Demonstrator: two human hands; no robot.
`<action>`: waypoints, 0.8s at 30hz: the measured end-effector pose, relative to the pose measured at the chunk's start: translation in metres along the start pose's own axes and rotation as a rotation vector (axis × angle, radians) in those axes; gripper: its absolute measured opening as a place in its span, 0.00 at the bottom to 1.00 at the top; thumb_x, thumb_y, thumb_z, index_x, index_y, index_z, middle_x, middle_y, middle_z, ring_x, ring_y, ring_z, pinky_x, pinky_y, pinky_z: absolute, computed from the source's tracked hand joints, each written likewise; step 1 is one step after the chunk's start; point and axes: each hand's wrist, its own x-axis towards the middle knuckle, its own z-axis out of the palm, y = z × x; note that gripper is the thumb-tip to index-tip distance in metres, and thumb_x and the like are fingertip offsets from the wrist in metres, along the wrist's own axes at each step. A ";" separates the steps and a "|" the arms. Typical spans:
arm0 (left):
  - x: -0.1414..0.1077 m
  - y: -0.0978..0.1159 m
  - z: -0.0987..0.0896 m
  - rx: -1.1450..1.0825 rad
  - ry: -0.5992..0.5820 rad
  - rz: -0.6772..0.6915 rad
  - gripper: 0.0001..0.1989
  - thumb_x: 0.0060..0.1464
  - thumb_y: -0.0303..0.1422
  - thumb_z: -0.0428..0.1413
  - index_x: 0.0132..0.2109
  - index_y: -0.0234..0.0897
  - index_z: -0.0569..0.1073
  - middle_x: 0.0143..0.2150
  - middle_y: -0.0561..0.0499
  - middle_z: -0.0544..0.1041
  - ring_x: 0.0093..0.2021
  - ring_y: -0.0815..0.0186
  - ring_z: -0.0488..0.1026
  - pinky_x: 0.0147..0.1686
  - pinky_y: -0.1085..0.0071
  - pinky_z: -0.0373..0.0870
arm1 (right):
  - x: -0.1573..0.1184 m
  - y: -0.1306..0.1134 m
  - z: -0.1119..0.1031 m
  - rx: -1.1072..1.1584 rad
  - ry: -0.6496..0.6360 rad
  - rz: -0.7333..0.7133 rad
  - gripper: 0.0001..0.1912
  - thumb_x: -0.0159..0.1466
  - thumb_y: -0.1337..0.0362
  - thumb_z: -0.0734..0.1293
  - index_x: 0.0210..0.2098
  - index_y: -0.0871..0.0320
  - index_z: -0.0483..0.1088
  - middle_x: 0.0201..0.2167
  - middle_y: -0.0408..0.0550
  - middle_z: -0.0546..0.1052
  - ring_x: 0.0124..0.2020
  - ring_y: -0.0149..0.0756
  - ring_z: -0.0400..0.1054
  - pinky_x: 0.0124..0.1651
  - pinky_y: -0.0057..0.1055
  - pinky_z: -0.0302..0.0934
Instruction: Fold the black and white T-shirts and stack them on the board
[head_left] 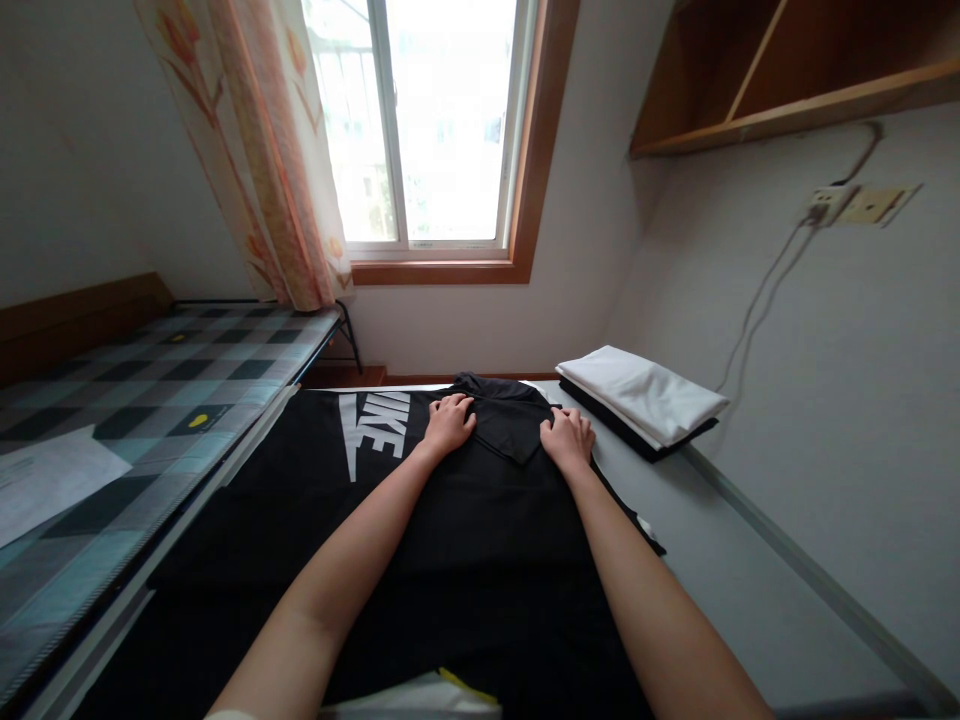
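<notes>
Bare forearms stretch from the near edge of the tabletop [750, 600] toward its far edge, beneath a bright window [450, 130]. Black fabric [480, 560] spreads beneath them, spanning the tabletop's left and middle and reaching the far edge, with large white lettering [386, 425] near the far left corner. Beside the left edge stands a bed [247, 345] with checked bedding. Toward the far right corner, a folded white cloth [637, 390] rests on a folded black cloth [652, 450]. A white item with a yellow edge [420, 700] shows at the near side, over the black fabric.

Near the far edge, the left hand [448, 425] and right hand [568, 437] sit apart at either end of a dark flap [514, 430]. Each grip appears closed on the black fabric, though the precise hold of the fingertips is hidden.

Uneven tension between the hands could skew the flap or set a crease, and loose layers beneath could bunch. A hard pull could drag the near item along, while a wide swing of the right hand might knock the folded pile askew.
</notes>
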 end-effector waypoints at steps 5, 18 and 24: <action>0.000 -0.001 0.001 0.016 0.016 0.051 0.18 0.60 0.36 0.47 0.56 0.43 0.69 0.66 0.47 0.61 0.66 0.59 0.55 0.61 0.55 0.53 | 0.001 0.002 0.001 0.021 0.072 -0.098 0.22 0.64 0.65 0.56 0.52 0.53 0.74 0.55 0.53 0.67 0.55 0.48 0.58 0.57 0.40 0.53; 0.001 -0.003 0.006 0.085 -0.093 0.117 0.23 0.63 0.41 0.42 0.62 0.43 0.65 0.71 0.50 0.53 0.71 0.55 0.44 0.65 0.48 0.44 | 0.009 0.011 0.011 0.024 0.015 -0.160 0.22 0.66 0.66 0.55 0.53 0.55 0.74 0.61 0.46 0.66 0.61 0.44 0.54 0.62 0.38 0.50; 0.000 -0.002 0.006 0.091 -0.053 0.063 0.25 0.62 0.44 0.42 0.63 0.42 0.65 0.70 0.49 0.54 0.70 0.51 0.45 0.64 0.45 0.45 | 0.007 0.009 0.012 0.079 0.032 -0.130 0.21 0.64 0.66 0.58 0.52 0.53 0.74 0.59 0.46 0.68 0.59 0.45 0.57 0.59 0.40 0.52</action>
